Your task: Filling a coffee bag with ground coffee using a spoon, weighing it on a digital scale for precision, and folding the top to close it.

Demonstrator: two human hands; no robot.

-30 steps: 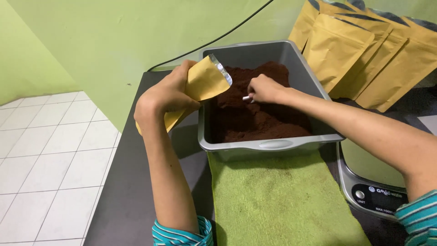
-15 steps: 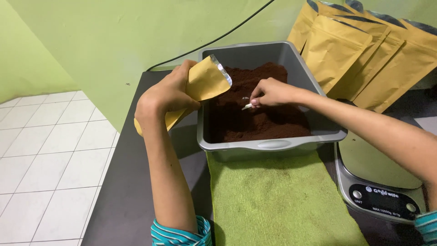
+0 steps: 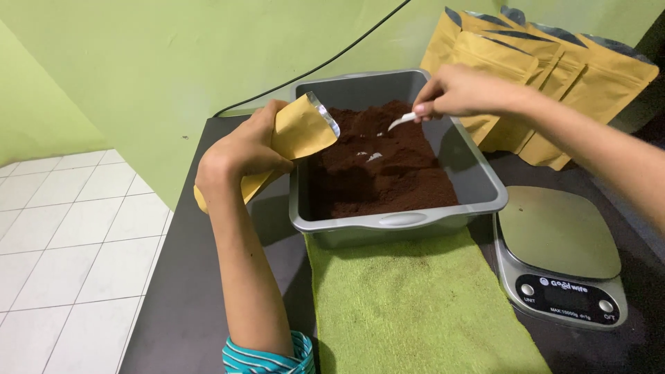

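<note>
Your left hand (image 3: 242, 149) grips a tan pouch (image 3: 294, 135), fingers clenched around its middle, its silver-lined mouth tilted open over the left rim of the grey tray (image 3: 398, 221). The tray sits on the dark worktop (image 3: 187, 305), filled with dark brown ground powder (image 3: 381, 170). Your right hand (image 3: 464, 90) hovers above it, fingers pinching a small white spoon (image 3: 402, 122). Further right sits 1 scale (image 3: 561, 253).
</note>
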